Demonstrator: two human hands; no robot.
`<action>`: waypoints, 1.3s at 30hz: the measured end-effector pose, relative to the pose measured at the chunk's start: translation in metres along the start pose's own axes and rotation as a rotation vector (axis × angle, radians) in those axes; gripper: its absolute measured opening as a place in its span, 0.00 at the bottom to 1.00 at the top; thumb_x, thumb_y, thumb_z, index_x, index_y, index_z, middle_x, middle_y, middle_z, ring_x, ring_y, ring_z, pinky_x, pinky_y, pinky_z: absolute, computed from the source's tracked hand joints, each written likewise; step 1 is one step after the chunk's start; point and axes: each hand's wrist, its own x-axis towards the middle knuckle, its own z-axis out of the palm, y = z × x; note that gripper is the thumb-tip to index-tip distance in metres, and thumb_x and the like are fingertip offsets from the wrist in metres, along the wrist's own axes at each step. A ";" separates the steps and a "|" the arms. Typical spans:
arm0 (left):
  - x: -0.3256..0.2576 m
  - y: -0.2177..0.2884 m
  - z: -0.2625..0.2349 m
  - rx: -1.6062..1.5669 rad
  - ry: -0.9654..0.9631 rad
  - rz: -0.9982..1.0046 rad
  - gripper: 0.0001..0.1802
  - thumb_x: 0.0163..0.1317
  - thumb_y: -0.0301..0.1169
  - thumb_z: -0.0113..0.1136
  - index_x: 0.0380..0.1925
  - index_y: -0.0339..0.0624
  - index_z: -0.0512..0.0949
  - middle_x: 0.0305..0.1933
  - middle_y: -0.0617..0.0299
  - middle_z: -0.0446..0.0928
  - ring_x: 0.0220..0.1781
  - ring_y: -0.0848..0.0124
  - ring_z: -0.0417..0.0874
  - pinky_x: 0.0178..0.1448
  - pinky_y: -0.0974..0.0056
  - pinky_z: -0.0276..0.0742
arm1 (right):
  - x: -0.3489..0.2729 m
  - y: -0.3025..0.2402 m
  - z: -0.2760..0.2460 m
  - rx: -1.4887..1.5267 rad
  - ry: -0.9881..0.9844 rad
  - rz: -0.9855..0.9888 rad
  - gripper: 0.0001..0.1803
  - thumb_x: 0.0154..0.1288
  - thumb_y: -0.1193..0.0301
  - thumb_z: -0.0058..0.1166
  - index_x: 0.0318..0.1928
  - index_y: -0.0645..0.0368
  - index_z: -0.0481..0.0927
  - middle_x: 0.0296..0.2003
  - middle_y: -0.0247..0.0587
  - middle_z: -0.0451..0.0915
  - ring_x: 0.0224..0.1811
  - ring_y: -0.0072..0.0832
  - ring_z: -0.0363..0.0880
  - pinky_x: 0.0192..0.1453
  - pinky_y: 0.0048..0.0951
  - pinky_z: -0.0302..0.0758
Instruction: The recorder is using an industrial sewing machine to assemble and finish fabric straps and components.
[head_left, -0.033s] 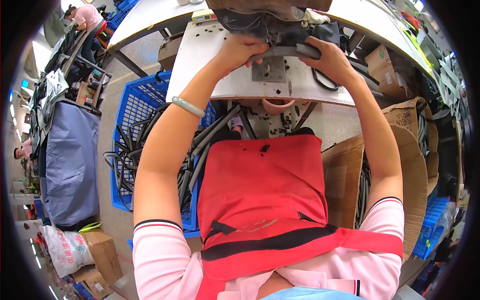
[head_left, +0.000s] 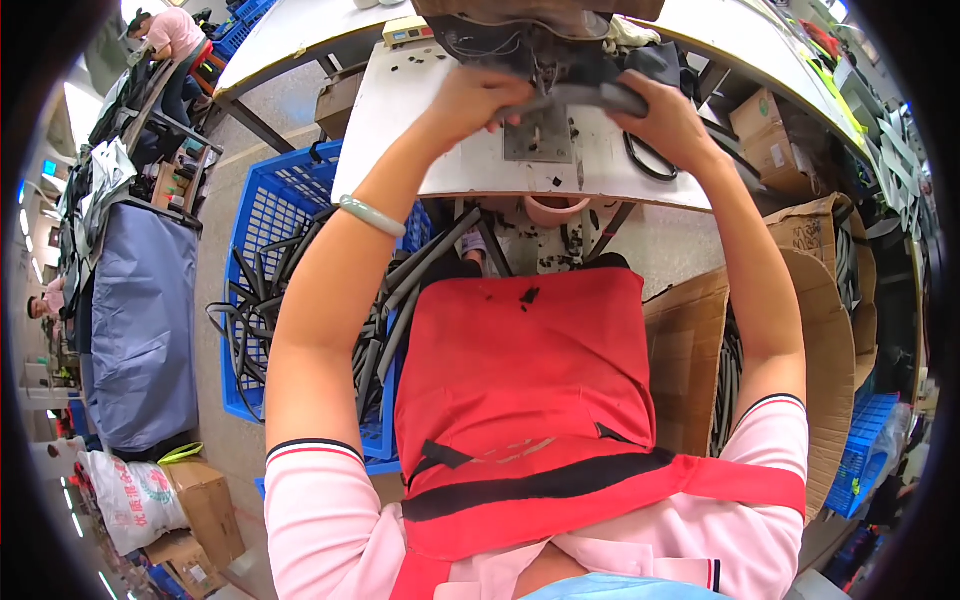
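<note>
Both my hands grip a grey, curved foam-like tube (head_left: 585,97) at the machine, above the white worktable. My left hand (head_left: 478,103) closes around its left end and is blurred by motion. At the other end, my right hand (head_left: 660,116) is wrapped round it. Directly behind the tube is the dark head of a machine (head_left: 520,38) with loose threads and wires. A square metal plate (head_left: 537,142) is set in the tabletop just below the tube. Where the tube meets the machine cannot be made out.
A blue plastic crate (head_left: 245,290) full of grey tubes stands left of my lap. Cardboard boxes (head_left: 690,360) holding more tubes are at my right. Dark scraps lie on the white table (head_left: 400,130); a pink bucket (head_left: 555,212) sits beneath. Another person (head_left: 175,35) works far left.
The tube has shifted up slightly toward the machine and now looks smeared. My left hand has moved a little and blurred; both hands keep their grip.
</note>
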 end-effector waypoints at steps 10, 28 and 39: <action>-0.034 0.014 0.043 0.219 -0.214 0.022 0.17 0.59 0.40 0.66 0.35 0.33 0.84 0.23 0.65 0.77 0.20 0.77 0.72 0.23 0.68 0.71 | -0.082 -0.151 0.059 0.000 0.085 -0.797 0.13 0.56 0.69 0.51 0.42 0.58 0.77 0.42 0.46 0.75 0.52 0.40 0.73 0.59 0.43 0.70; -0.090 0.018 -0.001 0.152 -0.141 -0.163 0.14 0.63 0.37 0.62 0.36 0.35 0.85 0.21 0.63 0.78 0.20 0.77 0.75 0.26 0.71 0.68 | -0.063 -0.057 -0.030 0.242 -0.207 0.098 0.25 0.51 0.71 0.64 0.51 0.60 0.70 0.40 0.57 0.78 0.47 0.54 0.77 0.50 0.44 0.74; -0.040 0.017 -0.003 0.251 -0.027 -0.123 0.16 0.61 0.37 0.65 0.37 0.33 0.85 0.25 0.63 0.80 0.25 0.78 0.76 0.28 0.70 0.70 | -0.028 -0.027 -0.019 0.094 -0.193 0.081 0.25 0.55 0.68 0.62 0.51 0.63 0.72 0.41 0.58 0.79 0.48 0.53 0.77 0.51 0.43 0.74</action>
